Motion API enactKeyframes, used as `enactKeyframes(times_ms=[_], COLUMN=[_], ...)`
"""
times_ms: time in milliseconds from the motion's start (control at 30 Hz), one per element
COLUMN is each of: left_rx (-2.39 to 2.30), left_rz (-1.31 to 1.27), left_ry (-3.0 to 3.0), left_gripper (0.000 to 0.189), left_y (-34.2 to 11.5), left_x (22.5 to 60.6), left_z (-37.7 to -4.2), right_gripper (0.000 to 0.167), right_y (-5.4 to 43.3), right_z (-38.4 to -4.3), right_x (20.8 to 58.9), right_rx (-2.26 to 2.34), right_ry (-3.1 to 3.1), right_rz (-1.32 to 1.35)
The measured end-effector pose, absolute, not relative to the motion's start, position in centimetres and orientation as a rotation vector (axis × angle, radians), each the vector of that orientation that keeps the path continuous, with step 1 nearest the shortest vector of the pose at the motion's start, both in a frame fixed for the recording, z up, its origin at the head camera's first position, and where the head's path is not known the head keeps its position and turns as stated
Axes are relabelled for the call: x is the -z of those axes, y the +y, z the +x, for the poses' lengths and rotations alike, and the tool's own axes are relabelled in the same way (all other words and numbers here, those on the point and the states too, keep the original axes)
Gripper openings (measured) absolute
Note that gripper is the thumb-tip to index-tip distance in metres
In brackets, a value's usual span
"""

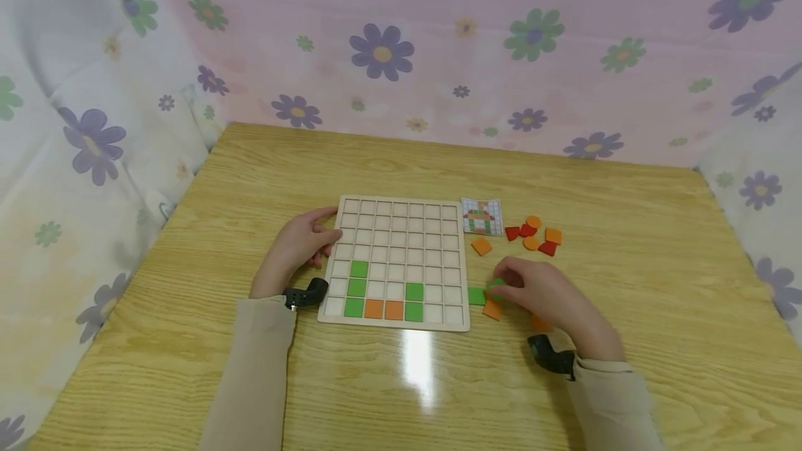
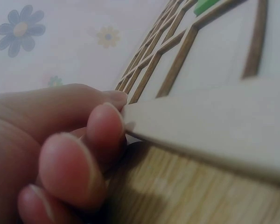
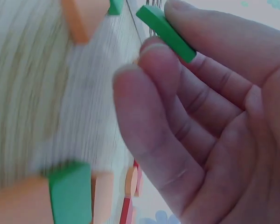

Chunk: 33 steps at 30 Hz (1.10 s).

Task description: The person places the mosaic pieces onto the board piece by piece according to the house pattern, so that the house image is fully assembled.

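A wooden grid board lies flat on the table. My left hand holds its left edge with thumb and fingertips, which the left wrist view shows close up. In the board's lower rows sit several green square tiles and two orange square tiles. Just right of the board, my right hand pinches a green square tile between thumb and fingers, raised and tilted. Near that hand lie another green tile and an orange tile.
A small pattern card lies by the board's upper right corner. Beyond my right hand are loose orange round pieces, red pieces and an orange square. Another orange piece is partly hidden under my right wrist. Flowered cloth surrounds the table.
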<state>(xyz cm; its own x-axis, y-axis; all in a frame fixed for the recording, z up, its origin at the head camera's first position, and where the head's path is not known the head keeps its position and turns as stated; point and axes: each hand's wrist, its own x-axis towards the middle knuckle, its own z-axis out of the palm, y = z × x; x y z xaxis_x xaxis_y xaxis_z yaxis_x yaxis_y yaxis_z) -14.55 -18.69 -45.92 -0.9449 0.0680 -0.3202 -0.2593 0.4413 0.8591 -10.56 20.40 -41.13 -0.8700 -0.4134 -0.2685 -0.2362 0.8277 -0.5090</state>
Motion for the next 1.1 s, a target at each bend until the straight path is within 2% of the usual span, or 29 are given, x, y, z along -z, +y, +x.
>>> enactKeyframes(times_ms=[800, 1100], left_rx=[-1.474, -1.486], left_rz=[-0.142, -0.137], left_ry=[2.399, 2.402], left_gripper=[0.056, 0.055], left_y=[-18.8, -18.8], left_x=[45.9, 45.9], left_z=[-14.6, -14.6], right_gripper=[0.015, 0.026], right_y=[15.0, 12.7], right_z=[-11.5, -12.3], right_x=[40.6, 41.2], right_rx=[0.822, 0.878], right_ry=[2.564, 2.504], right_rz=[-0.62, -0.572])
